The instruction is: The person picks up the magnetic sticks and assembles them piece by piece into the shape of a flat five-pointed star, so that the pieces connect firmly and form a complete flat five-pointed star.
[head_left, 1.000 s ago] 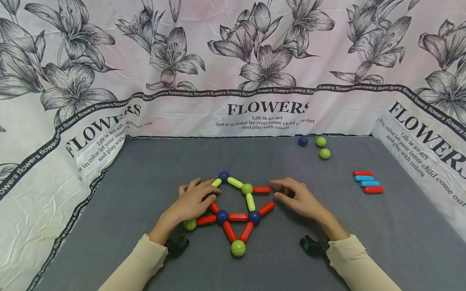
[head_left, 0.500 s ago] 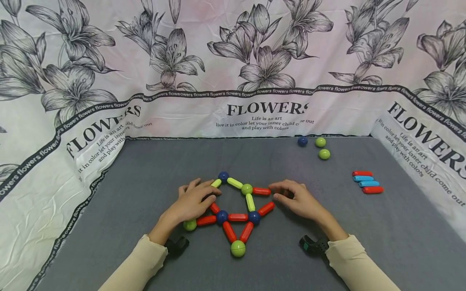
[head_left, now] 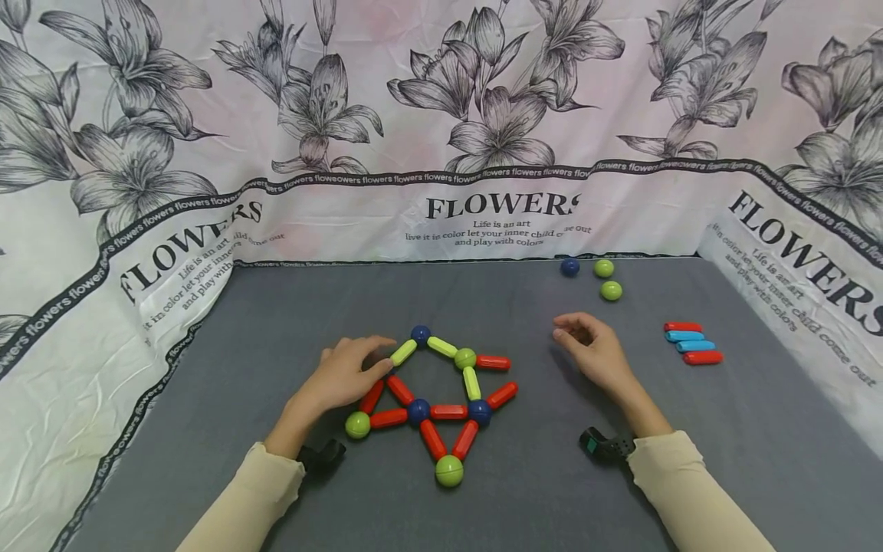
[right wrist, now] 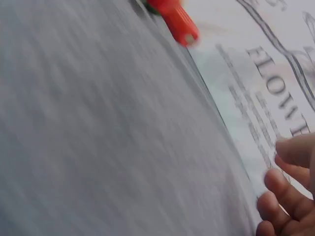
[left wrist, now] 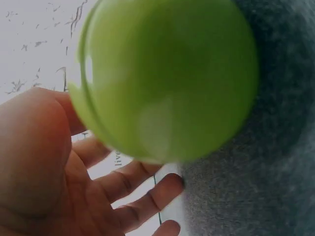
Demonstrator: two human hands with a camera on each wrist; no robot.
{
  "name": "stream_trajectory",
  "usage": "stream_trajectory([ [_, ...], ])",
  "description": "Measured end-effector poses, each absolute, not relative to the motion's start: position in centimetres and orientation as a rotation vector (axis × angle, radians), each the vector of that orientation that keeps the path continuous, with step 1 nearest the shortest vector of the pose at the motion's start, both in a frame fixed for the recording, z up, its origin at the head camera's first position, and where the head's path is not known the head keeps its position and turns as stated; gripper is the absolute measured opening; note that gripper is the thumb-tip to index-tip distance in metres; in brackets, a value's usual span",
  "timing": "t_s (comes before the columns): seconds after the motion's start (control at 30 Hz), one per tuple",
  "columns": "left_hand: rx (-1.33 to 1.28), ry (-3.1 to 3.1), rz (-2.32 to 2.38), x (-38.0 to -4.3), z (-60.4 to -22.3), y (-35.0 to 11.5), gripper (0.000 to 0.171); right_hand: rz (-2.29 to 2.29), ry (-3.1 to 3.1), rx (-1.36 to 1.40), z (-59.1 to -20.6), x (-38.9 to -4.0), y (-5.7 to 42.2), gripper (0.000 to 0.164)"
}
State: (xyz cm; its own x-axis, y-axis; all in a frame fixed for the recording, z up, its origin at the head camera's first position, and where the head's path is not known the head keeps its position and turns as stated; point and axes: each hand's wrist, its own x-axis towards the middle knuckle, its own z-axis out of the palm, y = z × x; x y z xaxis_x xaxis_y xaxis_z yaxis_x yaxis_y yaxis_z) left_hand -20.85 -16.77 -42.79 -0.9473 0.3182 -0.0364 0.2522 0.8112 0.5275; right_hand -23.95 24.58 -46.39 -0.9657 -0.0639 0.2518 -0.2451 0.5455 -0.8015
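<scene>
A flat figure of coloured rods and balls lies on the grey table, with a top blue ball (head_left: 421,334), a yellow-green rod (head_left: 471,382), a red rod (head_left: 449,412) and a front green ball (head_left: 449,471). At its left side, my left hand (head_left: 347,375) has relaxed fingers beside a yellow-green rod (head_left: 404,353); it partly covers the figure's left corner. In the left wrist view a green ball (left wrist: 172,78) fills much of the picture, in front of the fingers. My right hand (head_left: 595,353) hovers right of the figure, fingers loosely bent and holding nothing.
Near the back edge sit a loose blue ball (head_left: 569,267) and two green balls (head_left: 611,290). Farther right lies a row of loose red and blue rods (head_left: 695,346). A flower-printed cloth (head_left: 502,207) borders the table at the back and sides.
My right hand has moved away from the red rod's end, going right and up. My left hand has drawn back slightly to the left, uncovering more of the figure.
</scene>
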Motion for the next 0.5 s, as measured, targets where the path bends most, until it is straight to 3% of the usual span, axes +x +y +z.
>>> stream_trajectory([
  [0.23,0.409,2.829,0.716,-20.9,-42.9,-16.8,0.042,1.316,-2.428,-0.273,-46.4,-25.4,27.4,0.034],
  [0.37,0.418,2.778,0.692,-20.9,-42.8,-16.7,0.047,1.279,-2.408,-0.516,-46.2,-26.9,28.9,0.053],
  [0.5,0.431,2.764,0.688,-21.0,-42.8,-17.0,0.049,1.291,-2.495,-0.54,-45.9,-28.7,30.4,0.073],
])
